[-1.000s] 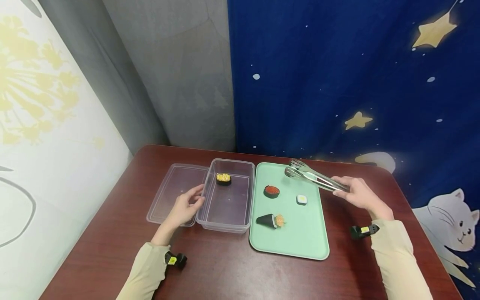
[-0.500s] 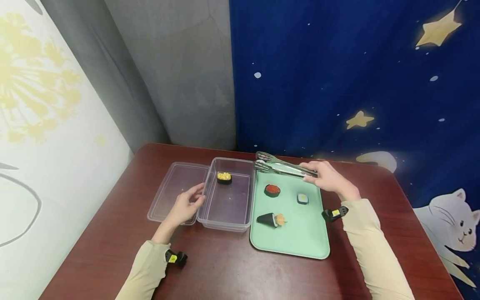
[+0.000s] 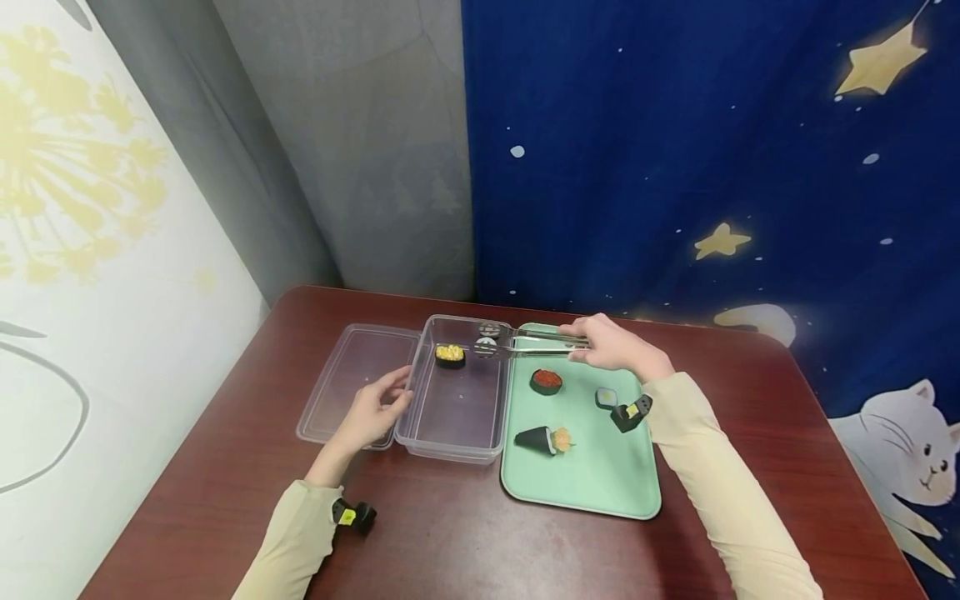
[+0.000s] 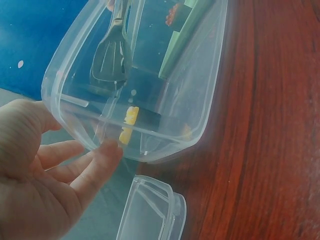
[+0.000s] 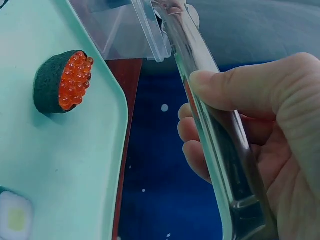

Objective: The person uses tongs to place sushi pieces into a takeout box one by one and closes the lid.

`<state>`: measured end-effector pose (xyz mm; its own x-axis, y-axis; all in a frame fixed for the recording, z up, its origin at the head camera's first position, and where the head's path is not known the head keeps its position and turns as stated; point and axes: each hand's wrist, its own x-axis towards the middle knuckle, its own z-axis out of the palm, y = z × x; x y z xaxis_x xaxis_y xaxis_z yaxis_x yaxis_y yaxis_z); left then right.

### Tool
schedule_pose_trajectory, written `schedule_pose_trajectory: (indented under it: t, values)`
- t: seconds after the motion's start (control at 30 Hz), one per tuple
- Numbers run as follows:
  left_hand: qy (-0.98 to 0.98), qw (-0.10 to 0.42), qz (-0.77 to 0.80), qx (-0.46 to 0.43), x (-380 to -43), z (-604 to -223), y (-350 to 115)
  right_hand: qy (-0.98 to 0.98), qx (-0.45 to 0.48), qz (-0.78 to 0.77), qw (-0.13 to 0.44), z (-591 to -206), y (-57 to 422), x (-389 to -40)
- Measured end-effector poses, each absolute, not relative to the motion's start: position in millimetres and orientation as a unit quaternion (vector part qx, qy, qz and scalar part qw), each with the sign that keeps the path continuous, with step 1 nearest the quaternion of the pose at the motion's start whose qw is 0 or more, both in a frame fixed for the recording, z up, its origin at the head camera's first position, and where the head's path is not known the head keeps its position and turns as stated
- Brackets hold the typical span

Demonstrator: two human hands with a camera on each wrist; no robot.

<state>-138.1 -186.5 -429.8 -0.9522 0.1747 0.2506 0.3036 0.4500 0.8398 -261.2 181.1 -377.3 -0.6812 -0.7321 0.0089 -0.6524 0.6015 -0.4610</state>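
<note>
My left hand (image 3: 367, 417) touches the left wall of a clear plastic box (image 3: 450, 452) with spread, slightly bent fingers. Inside the box, toward its far end, sits a sushi piece topped with yellow corn (image 3: 450, 357). My right hand (image 3: 611, 343) grips metal tongs (image 3: 551, 352), thumb on one side and fingers on the other. The tongs' slotted heads are over the box's far right part, and a small whitish piece (image 3: 486, 342) shows between them, its kind unclear. Red roe sushi (image 5: 74, 82), a small square roll (image 3: 606, 398) and a dark hand roll (image 3: 536, 439) lie on the green tray (image 3: 585, 492).
A clear lid (image 3: 341, 392) lies left of the box, partly under my left hand. The green tray stands close against the box's right side. Behind the brown table (image 3: 420, 533) hang a grey curtain and a blue one with stars.
My right hand has carried the tongs leftward from the tray's far right edge until their heads came over the box. My left hand stays at the box wall.
</note>
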Motion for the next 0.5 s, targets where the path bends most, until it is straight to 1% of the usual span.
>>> schedule_pose_trajectory:
  t: [0.13,0.33,0.5]
  values:
    - [-0.848,0.065,-0.507,-0.141,-138,-430,-187,0.891,-0.403,-0.181,0.102,-369,171,-265]
    - [-0.848,0.065,-0.506,-0.142,-138,-431,-187,0.899,-0.391,-0.128,0.151,-349,149,-268]
    - [-0.847,0.069,-0.507,-0.147,-137,-430,-185,0.901,-0.398,-0.077,0.154,-336,131,-268]
